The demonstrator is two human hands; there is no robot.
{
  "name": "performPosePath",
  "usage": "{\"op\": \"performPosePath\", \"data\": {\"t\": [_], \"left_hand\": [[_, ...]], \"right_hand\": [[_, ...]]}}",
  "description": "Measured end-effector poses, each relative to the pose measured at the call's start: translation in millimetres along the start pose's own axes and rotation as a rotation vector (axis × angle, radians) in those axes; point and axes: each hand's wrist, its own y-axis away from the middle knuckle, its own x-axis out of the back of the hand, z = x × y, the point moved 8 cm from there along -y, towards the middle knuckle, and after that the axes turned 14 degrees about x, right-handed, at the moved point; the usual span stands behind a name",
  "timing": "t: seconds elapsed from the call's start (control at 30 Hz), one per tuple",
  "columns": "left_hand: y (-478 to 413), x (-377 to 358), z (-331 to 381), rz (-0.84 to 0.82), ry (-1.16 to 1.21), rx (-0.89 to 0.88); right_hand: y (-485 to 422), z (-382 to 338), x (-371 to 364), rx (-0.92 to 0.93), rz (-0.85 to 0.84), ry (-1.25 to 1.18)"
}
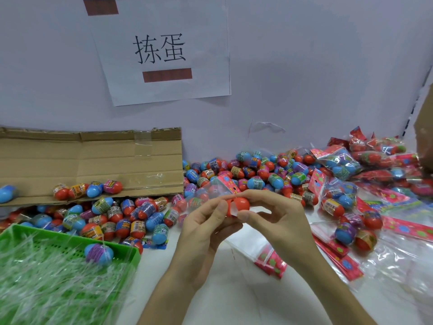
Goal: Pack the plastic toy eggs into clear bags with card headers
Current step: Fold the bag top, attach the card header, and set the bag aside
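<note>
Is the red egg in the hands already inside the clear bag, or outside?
Not fully in: the red egg shows bare between left hand and right hand, beside the clear bag; the rest is hidden.

The egg (241, 204) in the middle is showing plain orange-red. The bag (201, 194) beside it is looking clear, its header (230, 186) glowing pink with small blue and yellow marks. The pile (234, 172) is mixing red and sky-blue, each piece wearing a busy band in yellow, green, purple or pink. The tray (133, 256) is shining bright green under whitish clear strips (46, 289). The cardboard (93, 156) is showing plain brown, the sign (164, 90) white with black characters and two rust-brown bars, the wall (328, 66) pale lilac-grey, the table (234, 301) white
</note>
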Motion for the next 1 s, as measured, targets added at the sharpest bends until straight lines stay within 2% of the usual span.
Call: {"op": "performPosePath", "data": {"t": [0.27, 0.4, 0.6, 0.8, 1.0], "left_hand": [[-2.2, -0.4, -6.5, -0.011, 0.076, 0.042], [-3.2, -2.8, -16.1, -0.025, 0.138, 0.103], [-3.9, 4.0, -28.0, 0.052, 0.186, 0.189], [-4.5, -3.8, -39.2, -0.068, 0.41, 0.312], [-7.5, -3.5, -50.9, -0.065, 0.573, 0.386]], "right_hand": [[1.7, 2.2, 1.1, 0.019, 0.035, 0.001], [4.2, -1.3, 1.7, 0.088, 0.067, 0.128], [7.1, -1.9, -7.6, 0.147, -0.035, 0.312], [5.9, 2.6, -9.0, 0.16, -0.077, 0.268], [10.9, 7.7, -10.5, 0.119, -0.042, 0.282]]}}
